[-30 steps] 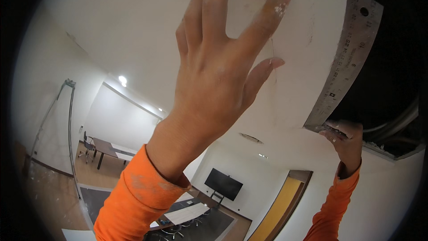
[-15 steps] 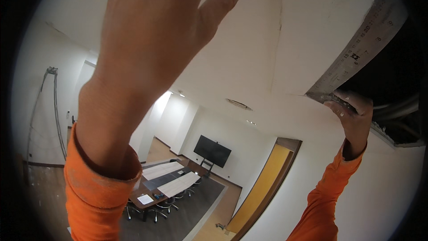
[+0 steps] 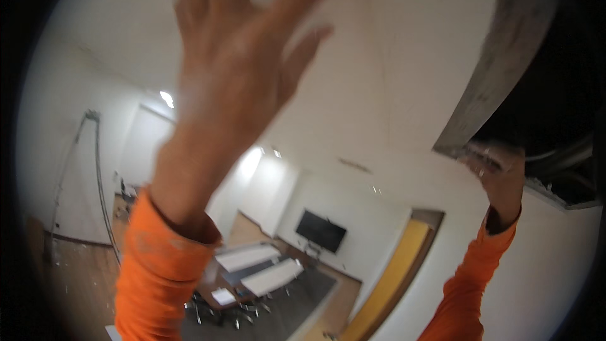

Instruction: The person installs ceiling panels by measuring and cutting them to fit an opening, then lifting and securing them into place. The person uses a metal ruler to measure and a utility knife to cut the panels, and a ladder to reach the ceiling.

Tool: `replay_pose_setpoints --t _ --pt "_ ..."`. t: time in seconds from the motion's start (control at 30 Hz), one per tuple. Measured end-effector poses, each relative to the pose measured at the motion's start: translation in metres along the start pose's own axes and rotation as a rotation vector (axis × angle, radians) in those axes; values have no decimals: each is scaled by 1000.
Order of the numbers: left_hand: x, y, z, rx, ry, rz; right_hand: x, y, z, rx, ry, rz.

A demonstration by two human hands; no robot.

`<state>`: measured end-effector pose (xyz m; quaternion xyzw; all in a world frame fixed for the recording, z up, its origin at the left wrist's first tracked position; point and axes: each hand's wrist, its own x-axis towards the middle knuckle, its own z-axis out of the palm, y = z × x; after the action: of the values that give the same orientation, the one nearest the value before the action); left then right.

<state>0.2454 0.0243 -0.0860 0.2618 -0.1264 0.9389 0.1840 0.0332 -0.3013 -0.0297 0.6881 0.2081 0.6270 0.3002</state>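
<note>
- Overhead, from the head view, the ruler [image 3: 508, 57] lies right of the left hand [image 3: 228, 82], its long axis rising rightward along the edge of a dark ceiling opening [image 3: 562, 104].
- Of the hands, the right [image 3: 503, 173] is nearer, its thumb and fingers pinching the ruler's lower end; the left, blurred, spreads its fingers, well apart, with no visible grip; ceiling contact cannot be told.
- White ceiling [image 3: 420, 88] spans between them.
- Beyond: a black screen [image 3: 320, 230] and yellow door [image 3: 392, 271].

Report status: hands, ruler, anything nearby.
Left hand open below ceiling, contact unclear. Right hand holding metal ruler by one end, beside dark opening. Cable-like lines inside.
</note>
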Motion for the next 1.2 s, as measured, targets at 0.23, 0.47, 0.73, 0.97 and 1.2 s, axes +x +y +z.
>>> replay_pose_setpoints --t 0.23,0.47,0.73,0.97,1.2 --pt "33 5 -34 -118 -144 -90 7 -15 -16 103 33 92" --pt "44 -2 -58 -27 -217 -50 9 -20 -23 111 8 127" --pt "74 -36 -73 118 -86 251 10 -19 -24 168 6 146" --pt "117 -44 -81 395 11 446 6 -13 -19 136 55 111" --pt "160 -53 -90 336 -128 655 1 -8 -13 171 42 162"
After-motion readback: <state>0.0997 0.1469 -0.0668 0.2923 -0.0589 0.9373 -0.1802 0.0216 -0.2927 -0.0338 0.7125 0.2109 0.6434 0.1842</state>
